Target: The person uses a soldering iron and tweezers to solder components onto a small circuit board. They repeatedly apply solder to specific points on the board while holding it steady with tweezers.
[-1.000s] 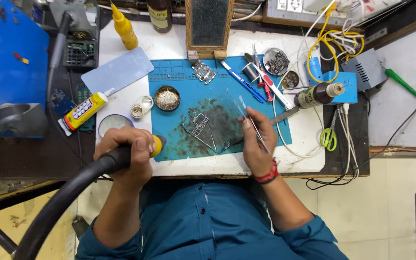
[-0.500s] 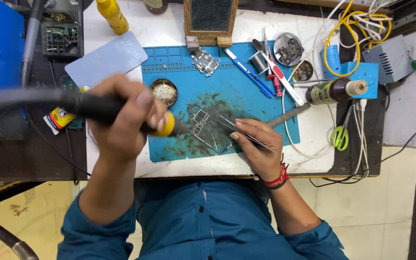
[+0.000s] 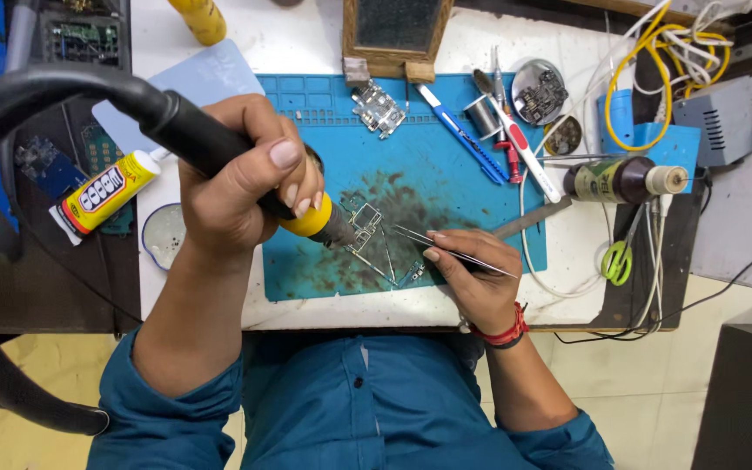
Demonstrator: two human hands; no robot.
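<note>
both hands work over a stained blue mat point(image 3: 446, 174) on the white counter point(image 3: 306, 39). left hand point(image 3: 241, 187) is clenched round the black handle of a hot-air tool point(image 3: 219, 148) with a yellow collar, its nozzle tilted down at a small metal frame point(image 3: 365, 228) lying on the mat just right of the hand. right hand point(image 3: 472, 278) pinches a pair of tweezers point(image 3: 446, 248), tips aimed left toward the same frame — close to it, contact unclear. just beyond the right hand lie a blue craft knife point(image 3: 456, 126) and a brown bottle point(image 3: 620, 180) on its side. left of the left hand sits a yellow glue tube point(image 3: 102, 191) — farther off, a wooden-framed stand point(image 3: 398, 35).
</note>
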